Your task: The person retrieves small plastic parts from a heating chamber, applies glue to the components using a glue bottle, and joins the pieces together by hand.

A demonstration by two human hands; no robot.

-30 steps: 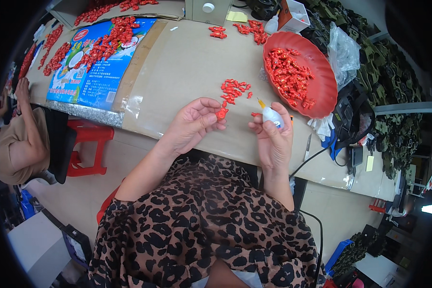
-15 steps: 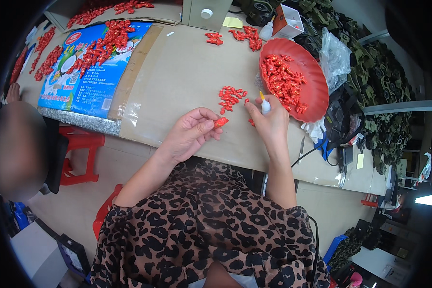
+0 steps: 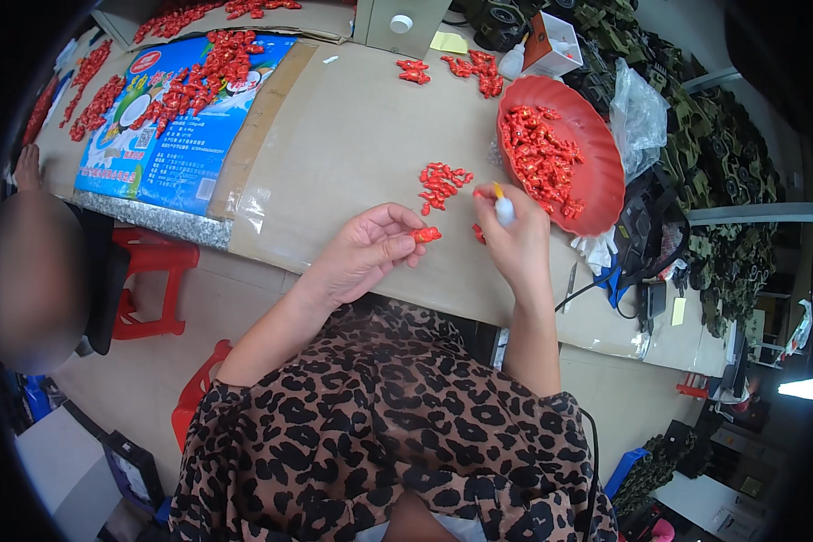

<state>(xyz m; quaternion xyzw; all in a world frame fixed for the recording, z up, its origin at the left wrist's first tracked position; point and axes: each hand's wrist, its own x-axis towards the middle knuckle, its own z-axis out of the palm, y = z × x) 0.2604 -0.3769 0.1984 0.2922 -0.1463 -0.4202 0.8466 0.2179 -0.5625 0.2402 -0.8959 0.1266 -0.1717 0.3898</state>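
We pinch a small red part point(image 3: 426, 235) in our left hand point(image 3: 366, 253); our right hand point(image 3: 515, 239), just beside it, grips a small white bottle point(image 3: 503, 210). Judging by this, bottle tip must next meet the part.

- small plastic part point(image 3: 426, 235) in left hand point(image 3: 366, 253): red
- small bottle point(image 3: 504, 210) in right hand point(image 3: 518, 239): white, orange tip
- round tray point(image 3: 605, 172): red, red parts inside
- bag point(image 3: 176, 126): blue, printed
- tabletop point(image 3: 352, 135): tan
- stool point(image 3: 149, 271): red
- sleeves: brown-black leopard print
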